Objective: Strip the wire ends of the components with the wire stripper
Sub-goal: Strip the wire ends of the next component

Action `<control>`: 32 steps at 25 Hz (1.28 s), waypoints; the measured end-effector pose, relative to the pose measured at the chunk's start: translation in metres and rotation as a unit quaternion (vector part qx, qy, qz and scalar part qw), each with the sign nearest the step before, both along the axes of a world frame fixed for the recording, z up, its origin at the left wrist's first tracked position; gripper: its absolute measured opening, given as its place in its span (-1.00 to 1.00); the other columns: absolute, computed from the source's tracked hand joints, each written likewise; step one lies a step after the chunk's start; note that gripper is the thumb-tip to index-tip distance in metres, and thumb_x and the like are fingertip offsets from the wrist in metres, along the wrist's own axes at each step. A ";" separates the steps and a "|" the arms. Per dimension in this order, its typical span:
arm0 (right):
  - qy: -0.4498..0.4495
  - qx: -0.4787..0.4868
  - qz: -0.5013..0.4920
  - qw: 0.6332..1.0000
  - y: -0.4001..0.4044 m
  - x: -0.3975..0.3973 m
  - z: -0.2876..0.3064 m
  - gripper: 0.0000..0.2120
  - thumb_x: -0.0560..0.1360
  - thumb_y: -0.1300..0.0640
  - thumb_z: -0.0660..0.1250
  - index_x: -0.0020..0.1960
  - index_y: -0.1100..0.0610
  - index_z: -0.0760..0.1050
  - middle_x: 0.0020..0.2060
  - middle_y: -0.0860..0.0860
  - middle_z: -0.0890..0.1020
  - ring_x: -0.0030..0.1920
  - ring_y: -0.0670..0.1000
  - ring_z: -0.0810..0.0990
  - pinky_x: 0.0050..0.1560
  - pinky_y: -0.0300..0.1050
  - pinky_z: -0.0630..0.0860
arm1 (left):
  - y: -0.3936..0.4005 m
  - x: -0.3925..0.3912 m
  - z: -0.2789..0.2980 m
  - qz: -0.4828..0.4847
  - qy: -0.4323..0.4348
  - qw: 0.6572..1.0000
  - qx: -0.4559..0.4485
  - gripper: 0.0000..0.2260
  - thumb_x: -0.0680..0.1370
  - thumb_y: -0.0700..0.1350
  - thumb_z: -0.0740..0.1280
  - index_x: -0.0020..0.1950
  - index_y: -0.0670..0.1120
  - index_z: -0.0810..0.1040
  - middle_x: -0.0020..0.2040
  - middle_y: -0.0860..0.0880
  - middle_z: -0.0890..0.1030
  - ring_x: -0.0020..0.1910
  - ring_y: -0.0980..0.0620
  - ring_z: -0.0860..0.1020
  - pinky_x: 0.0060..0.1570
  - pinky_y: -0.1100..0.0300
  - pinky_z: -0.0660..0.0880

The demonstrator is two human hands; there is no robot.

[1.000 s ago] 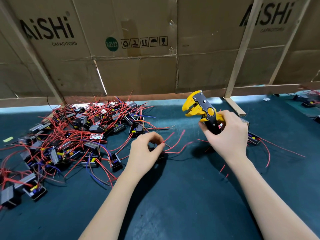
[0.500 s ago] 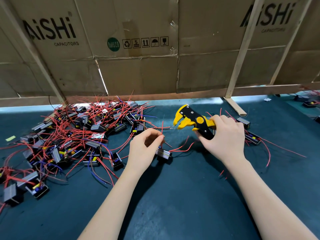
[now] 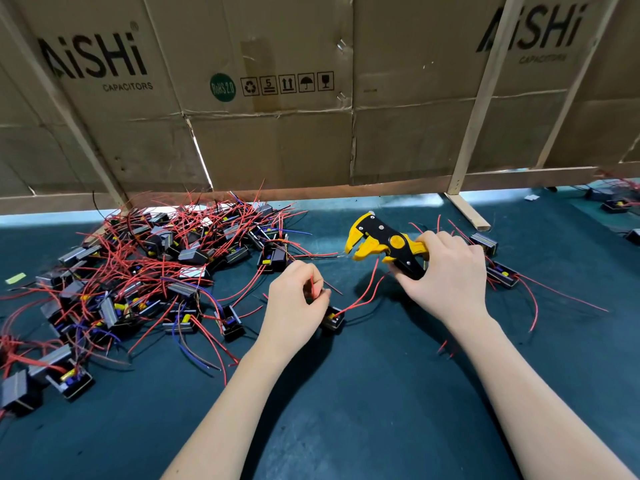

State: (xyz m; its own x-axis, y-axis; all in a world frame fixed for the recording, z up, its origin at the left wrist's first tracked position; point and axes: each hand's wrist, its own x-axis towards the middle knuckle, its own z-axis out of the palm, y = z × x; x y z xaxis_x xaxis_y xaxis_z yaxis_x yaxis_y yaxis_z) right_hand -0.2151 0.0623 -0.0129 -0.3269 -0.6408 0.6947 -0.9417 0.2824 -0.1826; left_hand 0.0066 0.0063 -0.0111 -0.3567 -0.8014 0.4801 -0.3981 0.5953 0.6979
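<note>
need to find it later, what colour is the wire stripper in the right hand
Yellow and black wire stripper, head view.

Cardboard wall (image 3: 277, 140) on wooden slats (image 3: 481, 109) backs a dark teal table (image 3: 346, 410); perhaps daylight beneath.

A dark teal surface (image 3: 346, 427) runs to a far wall of flattened cardboard boxes (image 3: 270, 140) printed "AiSHi CAPACITORS". Pale wooden slats (image 3: 481, 109) lean across the cardboard. A small yellow-green scrap (image 3: 15, 278) lies at far left.

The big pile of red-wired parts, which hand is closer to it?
Left. The left hand sits beside the pile; the right hand, gripping the wire stripper, is farther right.
</note>
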 end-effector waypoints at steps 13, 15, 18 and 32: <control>-0.004 0.014 0.004 1.000 -0.002 0.000 -0.003 -0.52 0.31 -0.25 0.49 -0.04 0.12 0.53 -0.20 0.02 0.58 -0.14 0.16 0.54 -0.09 0.00 0.27 | -0.008 0.008 -0.002 0.166 -0.266 0.946 -0.078 -0.78 0.52 0.10 0.37 -0.19 -0.01 0.64 -0.21 0.00 0.66 -0.08 -0.07 0.55 0.06 0.05 0.32; -0.003 0.015 0.004 1.000 -0.002 0.000 -0.003 -0.52 0.31 -0.26 0.48 -0.05 0.11 0.53 -0.21 0.01 0.58 -0.14 0.16 0.54 -0.09 0.00 0.27 | -0.009 0.007 -0.002 0.113 -0.188 0.975 -0.021 -0.87 0.54 0.00 0.39 -0.13 -0.02 0.66 -0.17 0.02 0.69 -0.07 -0.05 0.59 0.06 0.06 0.41; -0.003 0.017 0.003 1.000 -0.001 0.001 -0.002 -0.53 0.32 -0.26 0.47 -0.04 0.11 0.53 -0.21 0.01 0.59 -0.14 0.16 0.55 -0.09 -0.01 0.26 | -0.003 0.002 -0.002 0.022 -0.045 0.997 0.053 -0.94 0.53 -0.14 0.42 -0.09 -0.05 0.70 -0.19 0.08 0.70 -0.15 0.12 0.62 0.00 0.18 0.50; 0.005 0.070 -0.038 0.997 0.001 0.002 0.000 -0.54 0.34 -0.26 0.43 -0.07 0.13 0.52 -0.21 0.05 0.59 -0.13 0.18 0.55 -0.11 0.00 0.25 | 0.004 0.000 0.001 -0.117 0.045 0.990 0.066 -0.85 0.61 -0.20 0.31 -0.06 -0.04 0.66 -0.24 0.09 0.68 -0.14 0.04 0.60 0.04 0.13 0.50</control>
